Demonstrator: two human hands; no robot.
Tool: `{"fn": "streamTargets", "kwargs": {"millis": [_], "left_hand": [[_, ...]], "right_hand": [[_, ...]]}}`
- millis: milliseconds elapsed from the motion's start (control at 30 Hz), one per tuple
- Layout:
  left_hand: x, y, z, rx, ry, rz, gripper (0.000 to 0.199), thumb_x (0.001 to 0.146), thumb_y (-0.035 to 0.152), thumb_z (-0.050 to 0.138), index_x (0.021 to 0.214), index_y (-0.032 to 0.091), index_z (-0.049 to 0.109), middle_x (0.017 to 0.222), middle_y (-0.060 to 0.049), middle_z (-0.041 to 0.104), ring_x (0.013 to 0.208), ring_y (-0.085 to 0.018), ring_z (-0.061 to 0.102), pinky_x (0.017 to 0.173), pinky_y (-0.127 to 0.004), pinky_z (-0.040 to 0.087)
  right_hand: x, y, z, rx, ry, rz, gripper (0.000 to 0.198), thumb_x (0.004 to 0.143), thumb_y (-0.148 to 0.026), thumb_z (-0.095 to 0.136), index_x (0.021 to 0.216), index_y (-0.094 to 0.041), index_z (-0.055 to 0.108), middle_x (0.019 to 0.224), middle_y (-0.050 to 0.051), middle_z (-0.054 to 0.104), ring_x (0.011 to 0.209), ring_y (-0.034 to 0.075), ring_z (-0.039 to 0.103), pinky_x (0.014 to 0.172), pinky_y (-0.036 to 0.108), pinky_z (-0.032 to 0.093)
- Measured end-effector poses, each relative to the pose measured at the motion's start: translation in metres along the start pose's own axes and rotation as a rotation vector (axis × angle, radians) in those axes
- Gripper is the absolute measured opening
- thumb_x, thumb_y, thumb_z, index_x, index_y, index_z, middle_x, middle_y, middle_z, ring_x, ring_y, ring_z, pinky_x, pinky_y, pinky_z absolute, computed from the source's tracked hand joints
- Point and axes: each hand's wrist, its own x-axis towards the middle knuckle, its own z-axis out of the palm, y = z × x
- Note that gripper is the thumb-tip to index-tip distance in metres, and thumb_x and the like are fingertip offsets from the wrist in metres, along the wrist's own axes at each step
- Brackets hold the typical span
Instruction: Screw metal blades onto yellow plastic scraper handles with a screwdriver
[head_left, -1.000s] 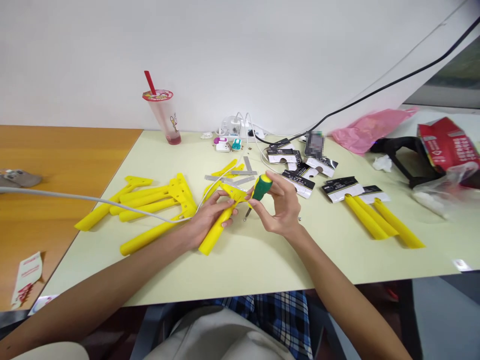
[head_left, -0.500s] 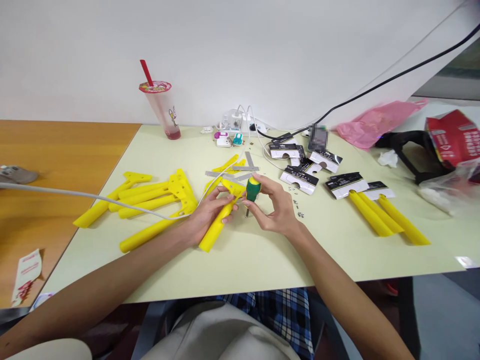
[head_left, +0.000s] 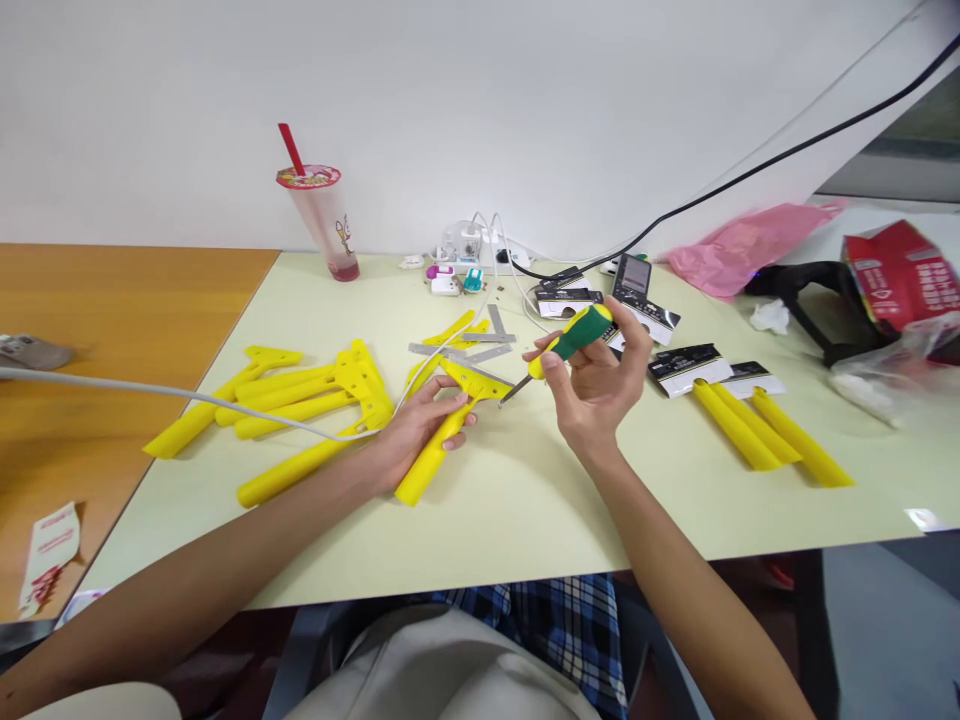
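My left hand (head_left: 420, 430) is closed around a yellow scraper (head_left: 431, 460), its wide head angled up and its handle toward me. A thin metal blade edge shows along the head. Held in my right hand (head_left: 600, 390) is a green and yellow screwdriver (head_left: 577, 335), tilted so its shaft points down and left. The tip is close to the right corner of the scraper head, and a tiny screw seems to be at it. Beyond the scraper lie loose grey metal blades (head_left: 487, 338). Several more yellow scrapers (head_left: 300, 390) are piled to the left.
Black and white header cards (head_left: 570, 300) lie at the back, with carded yellow handles (head_left: 739, 425) on the right. A drink cup (head_left: 322, 225) with a red straw stands by the wall. A white cable (head_left: 187, 392) crosses the left pile. A pink bag (head_left: 750, 250) sits back right.
My right hand has moved up and right, and the screwdriver has swung from nearly upright to slanted, its tip now at the scraper head. My left hand stays in place.
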Motion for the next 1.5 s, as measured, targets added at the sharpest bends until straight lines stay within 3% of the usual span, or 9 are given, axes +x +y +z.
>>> {"fn": "streamTargets", "kwargs": {"millis": [300, 533, 800, 1033, 1500], "left_hand": [[-0.001, 0.0022, 0.0002, 0.004, -0.021, -0.038, 0.034, 0.086, 0.017, 0.089, 0.107, 0.019, 0.062, 0.103, -0.004, 0.065, 0.074, -0.012, 0.067, 0.043, -0.016, 0.041], [0.0008, 0.0001, -0.0035, -0.013, -0.041, -0.047, 0.03, 0.089, 0.016, 0.086, 0.109, 0.018, 0.065, 0.103, -0.005, 0.065, 0.073, -0.011, 0.067, 0.041, -0.015, 0.041], [0.0, 0.0026, -0.0011, -0.034, -0.03, -0.064, 0.033, 0.087, 0.015, 0.087, 0.109, 0.018, 0.064, 0.103, -0.005, 0.067, 0.072, -0.011, 0.067, 0.041, -0.015, 0.04], [0.0001, 0.0028, -0.0009, -0.038, -0.034, -0.061, 0.031, 0.087, 0.015, 0.087, 0.109, 0.018, 0.064, 0.104, -0.006, 0.067, 0.072, -0.01, 0.066, 0.041, -0.015, 0.04], [-0.0005, 0.0023, -0.0017, -0.028, -0.05, -0.048, 0.031, 0.088, 0.016, 0.086, 0.108, 0.018, 0.062, 0.105, -0.004, 0.064, 0.072, -0.01, 0.066, 0.041, -0.015, 0.041]], "right_hand": [[0.0016, 0.0019, -0.0012, -0.018, 0.001, -0.03, 0.075, 0.1, -0.058, 0.076, 0.162, -0.043, 0.036, 0.138, 0.012, 0.068, 0.115, 0.033, 0.078, 0.095, 0.062, 0.072], [0.0019, 0.0005, 0.0007, -0.024, 0.017, -0.01, 0.061, 0.108, -0.053, 0.067, 0.16, -0.042, 0.038, 0.121, 0.009, 0.073, 0.111, 0.031, 0.08, 0.096, 0.062, 0.072], [0.0012, 0.0023, 0.0013, -0.003, 0.003, -0.008, 0.07, 0.101, -0.059, 0.075, 0.159, -0.042, 0.04, 0.131, 0.01, 0.069, 0.107, 0.03, 0.08, 0.096, 0.061, 0.072], [0.0021, 0.0, 0.0008, -0.056, -0.029, -0.053, 0.064, 0.106, -0.053, 0.07, 0.161, -0.041, 0.039, 0.126, 0.009, 0.069, 0.104, 0.028, 0.079, 0.091, 0.058, 0.074], [-0.0015, 0.0075, -0.0011, -0.032, -0.044, 0.007, 0.071, 0.102, -0.059, 0.073, 0.161, -0.042, 0.038, 0.129, 0.01, 0.07, 0.11, 0.031, 0.079, 0.089, 0.056, 0.075]]}}
